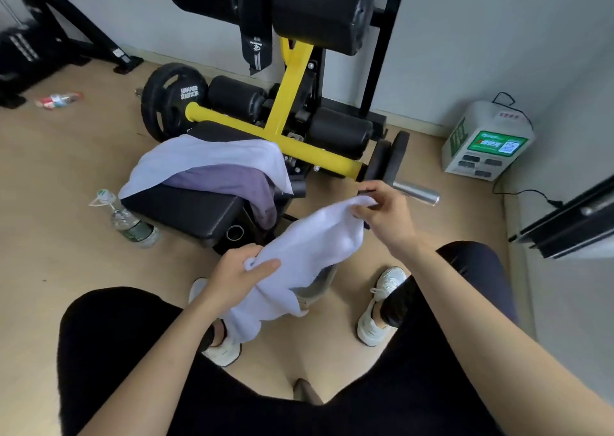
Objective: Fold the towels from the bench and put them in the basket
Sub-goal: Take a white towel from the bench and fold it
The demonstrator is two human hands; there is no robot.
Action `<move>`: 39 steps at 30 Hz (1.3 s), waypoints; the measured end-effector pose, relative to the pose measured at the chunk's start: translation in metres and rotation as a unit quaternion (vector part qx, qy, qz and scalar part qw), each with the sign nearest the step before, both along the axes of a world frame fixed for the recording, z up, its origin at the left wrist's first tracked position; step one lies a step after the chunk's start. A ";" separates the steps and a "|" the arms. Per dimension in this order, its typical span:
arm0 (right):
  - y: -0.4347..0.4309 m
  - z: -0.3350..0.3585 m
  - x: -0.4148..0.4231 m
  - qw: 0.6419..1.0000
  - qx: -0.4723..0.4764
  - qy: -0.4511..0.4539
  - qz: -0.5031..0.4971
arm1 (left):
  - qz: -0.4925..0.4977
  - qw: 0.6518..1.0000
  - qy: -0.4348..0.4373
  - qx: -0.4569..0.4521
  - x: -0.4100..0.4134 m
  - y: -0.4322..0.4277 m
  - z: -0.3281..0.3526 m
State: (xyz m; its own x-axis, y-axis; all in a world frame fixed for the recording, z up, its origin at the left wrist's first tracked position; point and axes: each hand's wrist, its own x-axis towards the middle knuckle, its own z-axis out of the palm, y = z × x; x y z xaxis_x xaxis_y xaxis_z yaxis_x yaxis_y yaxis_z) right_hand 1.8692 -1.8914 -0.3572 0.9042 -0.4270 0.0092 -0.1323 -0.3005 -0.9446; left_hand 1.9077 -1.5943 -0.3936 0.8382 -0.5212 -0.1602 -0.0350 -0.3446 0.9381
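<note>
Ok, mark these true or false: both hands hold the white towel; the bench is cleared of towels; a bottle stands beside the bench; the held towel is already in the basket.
1. Both the left hand and right hand hold the white towel: true.
2. Bench cleared: false, a white towel and a purple cloth lie there.
3. Bottle beside bench: true.
4. Towel in basket: false, it hangs in the air.

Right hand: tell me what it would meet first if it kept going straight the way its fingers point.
The right hand points up-left while pinching the white towel. Continuing that way, it would probably first reach the towels draped over the bench, likely the white one's hanging edge; depth is uncertain.
</note>
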 end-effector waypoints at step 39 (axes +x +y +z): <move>0.045 -0.023 -0.027 0.975 -0.111 0.030 0.188 | -0.054 0.998 -0.044 -0.003 -0.008 -0.040 -0.030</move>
